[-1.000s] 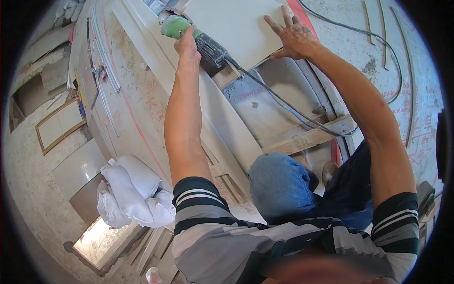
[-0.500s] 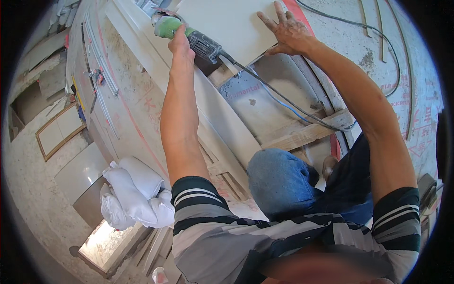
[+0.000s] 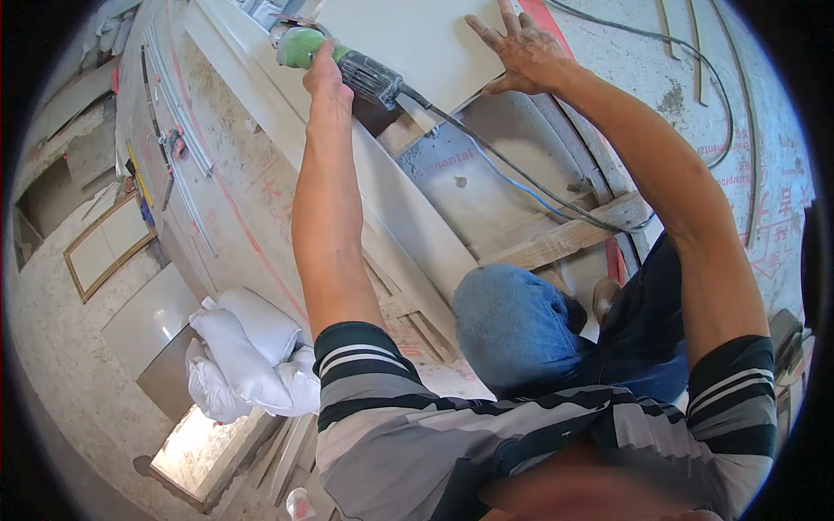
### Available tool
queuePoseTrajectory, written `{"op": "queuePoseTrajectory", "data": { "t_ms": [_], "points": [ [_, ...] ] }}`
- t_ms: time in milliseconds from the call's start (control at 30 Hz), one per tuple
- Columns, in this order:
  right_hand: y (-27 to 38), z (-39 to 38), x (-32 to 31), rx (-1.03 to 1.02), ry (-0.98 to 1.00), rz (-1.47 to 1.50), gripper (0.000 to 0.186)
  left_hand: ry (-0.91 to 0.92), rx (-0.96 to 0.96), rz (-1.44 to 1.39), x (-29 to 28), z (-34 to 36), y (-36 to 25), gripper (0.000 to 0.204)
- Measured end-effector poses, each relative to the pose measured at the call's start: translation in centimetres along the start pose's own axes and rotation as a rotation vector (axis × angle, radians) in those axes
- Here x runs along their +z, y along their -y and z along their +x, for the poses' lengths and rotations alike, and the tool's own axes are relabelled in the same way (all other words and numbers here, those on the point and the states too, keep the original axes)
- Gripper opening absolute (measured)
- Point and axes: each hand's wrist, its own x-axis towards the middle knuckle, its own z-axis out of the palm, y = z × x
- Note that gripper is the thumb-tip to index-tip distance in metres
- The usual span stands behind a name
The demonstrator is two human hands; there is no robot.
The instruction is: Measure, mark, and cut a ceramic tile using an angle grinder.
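My left hand [image 3: 326, 78] is closed round a green and black angle grinder [image 3: 369, 80], whose head sits at the top left of a large white panel [image 3: 408, 35]; whether the disc touches it I cannot tell. My right hand [image 3: 527, 54] lies with fingers spread on the panel, near its lower right corner. The grinder's dark cord [image 3: 495, 167] runs down to the right beside a thin blue cable [image 3: 530, 193], over a grey recess under the panel with a wooden batten [image 3: 556, 236] across it.
Long pale boards [image 3: 417, 252] lie left of the recess. Further left are thin rods and strips [image 3: 178, 104], white sacks [image 3: 243, 347], a wood-edged board [image 3: 109, 247] and a pale slab [image 3: 143, 317]. Narrow strips [image 3: 699, 61] and a looped cable [image 3: 721, 95] lie at the right. My knee [image 3: 512, 321] is below.
The grinder in my left hand has shifted slightly up and to the left in the view. My right hand also appears a little higher and further left, still spread on the panel.
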Motion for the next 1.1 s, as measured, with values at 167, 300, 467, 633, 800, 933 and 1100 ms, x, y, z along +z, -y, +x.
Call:
{"op": "queuePoseTrajectory", "data": {
  "t_ms": [167, 300, 467, 633, 800, 933, 1100],
  "points": [
    [0.0, -0.4, -0.4, 0.038, 0.028, -0.066, 0.110, 0.040, -0.034, 0.045, 0.0, 0.1, -0.1, 0.041],
    [0.5, -0.4, -1.0, 0.034, 0.030, -0.071, 0.111, 0.004, -0.030, 0.020, 0.0, -0.1, -0.2, 0.044],
    [0.1, -0.2, -0.2, 0.037, 0.054, -0.064, 0.112, 0.052, -0.034, 0.027, -0.1, -0.1, -0.1, 0.046],
    [-0.8, -0.2, 1.2, -0.241, -0.335, 0.116, 0.111, 0.070, -0.030, 0.038, -0.5, 0.1, 0.1, 0.045],
    [-0.7, 0.5, 1.2, 0.022, -0.023, -0.048, 0.112, 0.069, -0.048, 0.055, -0.5, 0.3, 0.1, 0.045],
    [-0.8, 0.3, 1.7, 0.031, 0.059, -0.037, 0.112, 0.038, -0.063, -0.014, -0.2, 0.7, 0.0, 0.045],
    [-1.4, 0.1, 1.7, -0.217, -0.309, 0.148, 0.110, 0.064, -0.052, -0.013, 0.3, 0.5, 0.0, 0.046]
  ]
}}
